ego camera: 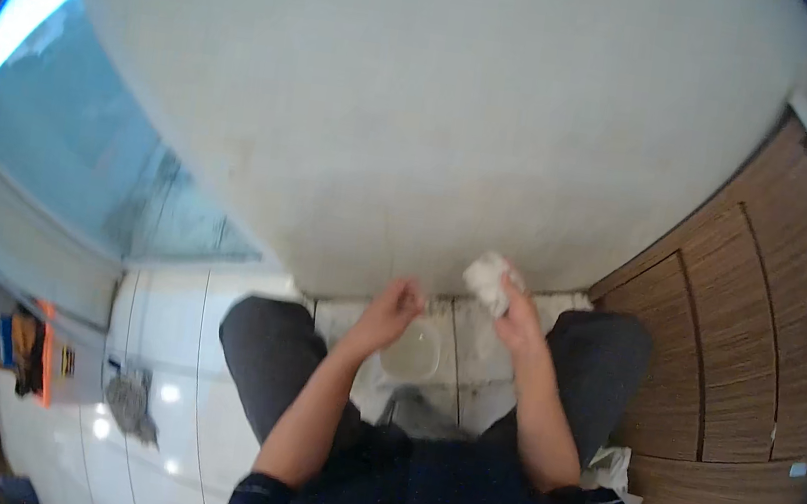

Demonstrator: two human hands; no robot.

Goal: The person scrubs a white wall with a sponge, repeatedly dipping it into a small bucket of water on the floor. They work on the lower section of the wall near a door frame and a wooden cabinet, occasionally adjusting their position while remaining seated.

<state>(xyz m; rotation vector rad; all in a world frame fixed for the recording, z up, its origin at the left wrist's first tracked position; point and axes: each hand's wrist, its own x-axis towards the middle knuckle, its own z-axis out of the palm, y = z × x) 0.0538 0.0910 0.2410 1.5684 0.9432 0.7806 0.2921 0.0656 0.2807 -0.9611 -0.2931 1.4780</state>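
A crumpled white cloth is gripped in my right hand, close to the foot of a pale, smudged wall. My left hand hangs to the left of it with curled fingers; whether they hold anything small is too blurred to tell. Just below my left hand, between my knees, a pale plastic container stands on the white floor tiles, which bear dark stains near the wall.
Brown wood-grain cabinet doors rise at the right, with a crumpled white bag at their foot. At the left are a bluish glass panel, a grey rag on the floor and an orange-edged box.
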